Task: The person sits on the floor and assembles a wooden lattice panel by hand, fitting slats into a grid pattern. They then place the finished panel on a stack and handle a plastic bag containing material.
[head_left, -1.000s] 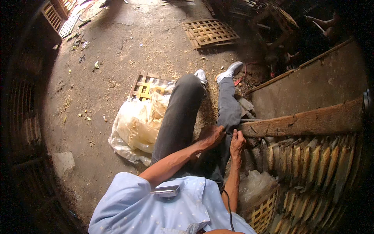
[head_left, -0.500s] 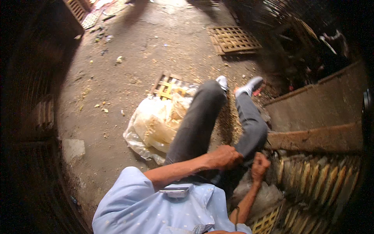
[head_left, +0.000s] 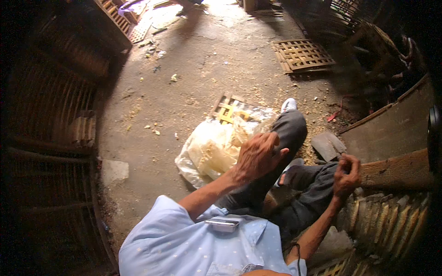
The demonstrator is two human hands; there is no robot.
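Note:
My left hand (head_left: pixel 259 156) hovers above my left thigh, beside a large clear plastic bag (head_left: pixel 202 154) with pale stuff showing in it. Its thumb stands apart from the loosely bent fingers, and no object shows in it. Beyond my bent right knee, my right hand (head_left: pixel 347 177) is raised near a wooden board. The fingers there are curled and pinched together; whatever they hold, if anything, is too small to make out. Under the bag's far edge lies a woven bamboo panel (head_left: pixel 224 112) with yellow strips.
Another woven bamboo panel (head_left: pixel 304 54) lies farther off on the floor. To the right stand a wooden partition (head_left: pixel 389 124) and slatted bamboo baskets (head_left: pixel 382 221). A grey flat piece (head_left: pixel 326 146) lies by my right knee. Dark slatted crates (head_left: pixel 50 110) line the left side.
My left hand has lifted off my lap and its fist has loosened. My right hand has moved right. My right leg has folded inward, and the view has shifted.

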